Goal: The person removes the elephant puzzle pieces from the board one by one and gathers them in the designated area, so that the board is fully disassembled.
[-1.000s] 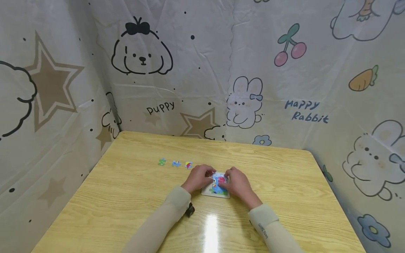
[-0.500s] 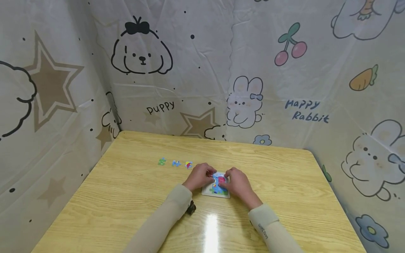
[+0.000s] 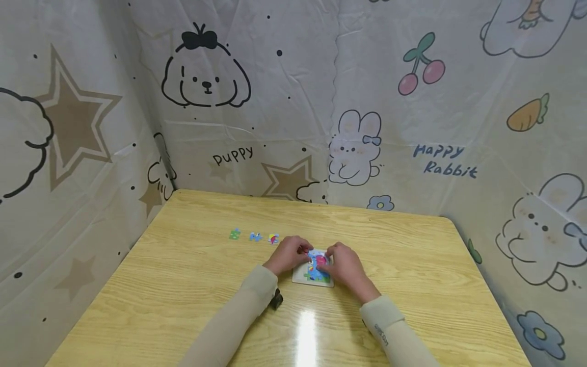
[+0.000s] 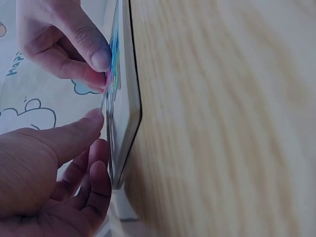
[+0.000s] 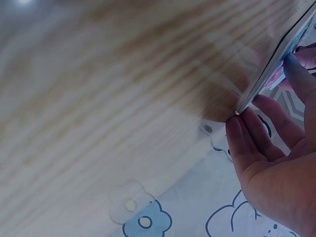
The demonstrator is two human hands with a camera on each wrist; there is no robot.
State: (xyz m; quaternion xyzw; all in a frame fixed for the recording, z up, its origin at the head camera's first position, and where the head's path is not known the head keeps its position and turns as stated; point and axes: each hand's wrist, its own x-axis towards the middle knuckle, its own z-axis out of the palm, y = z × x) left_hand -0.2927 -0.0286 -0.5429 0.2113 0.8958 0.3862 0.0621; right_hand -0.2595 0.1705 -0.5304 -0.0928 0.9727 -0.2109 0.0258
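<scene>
A small jigsaw puzzle board lies on the table between the hands, its blue, pink and green picture partly covered by fingers. From the left, the left hand pinches a thin puzzle piece at the picture's upper left; in the left wrist view the piece shows edge-on and slightly tilted. The right hand grips the board's right side. Its thumb rests on the picture, and its other fingers touch the board's edge in the right wrist view. The printed face of the pinched piece is hidden.
Three loose pieces lie in a row left of the board: one green, one blue, one red and yellow. The wooden table meets a printed cloth at its back and sides.
The left hand shifts very slightly at the upper left of the picture. The right hand, the board and the loose pieces stay in place.
</scene>
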